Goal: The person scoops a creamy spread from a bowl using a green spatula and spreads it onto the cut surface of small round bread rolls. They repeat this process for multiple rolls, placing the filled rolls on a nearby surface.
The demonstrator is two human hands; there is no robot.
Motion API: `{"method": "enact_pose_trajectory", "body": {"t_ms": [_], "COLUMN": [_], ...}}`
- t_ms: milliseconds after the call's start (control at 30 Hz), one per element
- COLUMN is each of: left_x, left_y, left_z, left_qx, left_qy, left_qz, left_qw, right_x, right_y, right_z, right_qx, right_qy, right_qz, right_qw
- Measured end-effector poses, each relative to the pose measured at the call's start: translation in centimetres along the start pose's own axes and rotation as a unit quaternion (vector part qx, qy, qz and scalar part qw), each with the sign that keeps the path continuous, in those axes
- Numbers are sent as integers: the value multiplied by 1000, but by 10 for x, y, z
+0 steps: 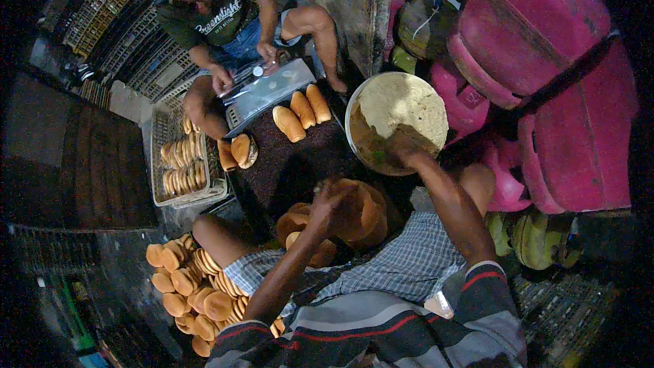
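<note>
In the head view, my right hand [403, 149] reaches down into a round tub [352, 138] of pale yellow, creamy filling [401, 102], at its near edge. Whether the fingers hold a tool or filling is hidden in shadow. My left hand [332, 197] is blurred over a pile of round bread buns [370, 214] in front of my lap; I cannot tell whether it holds one. Beyond it lies a dark crumb-covered surface [265, 168] with three elongated bread rolls [289, 124] side by side at its far edge. A bun with filling at its edge [244, 151] sits at the surface's left corner.
A co-worker [225, 20] sits opposite, both hands over a metal-topped box [271, 87] with clear plastic. A plastic crate [207, 174] of buns stands left. Many buns [204, 301] are heaped by my left leg. Pink gas cylinders [577, 138] stand at the right, a wooden board [357, 10] behind.
</note>
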State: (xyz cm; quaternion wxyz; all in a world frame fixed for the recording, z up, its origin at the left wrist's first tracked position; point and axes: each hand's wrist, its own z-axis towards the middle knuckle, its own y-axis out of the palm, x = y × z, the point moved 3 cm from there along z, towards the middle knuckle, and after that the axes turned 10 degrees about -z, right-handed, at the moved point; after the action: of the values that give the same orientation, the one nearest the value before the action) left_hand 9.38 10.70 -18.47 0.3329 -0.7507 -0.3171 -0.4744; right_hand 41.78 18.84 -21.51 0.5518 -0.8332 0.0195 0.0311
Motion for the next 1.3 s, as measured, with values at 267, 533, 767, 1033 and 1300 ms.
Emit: {"method": "enact_pose_trajectory", "body": {"t_ms": [267, 533, 767, 1033, 1300], "left_x": [48, 81, 110, 36, 25], "left_y": [38, -44, -28, -67, -104], "left_z": [-5, 13, 6, 19, 35], "left_qx": [-28, 30, 7, 184, 128], "left_qy": [170, -84, -27, -91, -16], "left_qz": [253, -320, -655, -608, -624], "left_qw": [952, 943, 755, 767, 771], "right_x": [26, -28, -91, -122, -43], "right_y": [-77, -147, -123, -131, -144], "right_z": [-59, -98, -95, -118, -101], "right_qx": [127, 120, 197, 309, 224], "right_qy": [-79, -170, -265, -332, -155], "right_qz": [-63, 183, 226, -78, -15], "right_qw": [987, 961, 916, 888, 962]}}
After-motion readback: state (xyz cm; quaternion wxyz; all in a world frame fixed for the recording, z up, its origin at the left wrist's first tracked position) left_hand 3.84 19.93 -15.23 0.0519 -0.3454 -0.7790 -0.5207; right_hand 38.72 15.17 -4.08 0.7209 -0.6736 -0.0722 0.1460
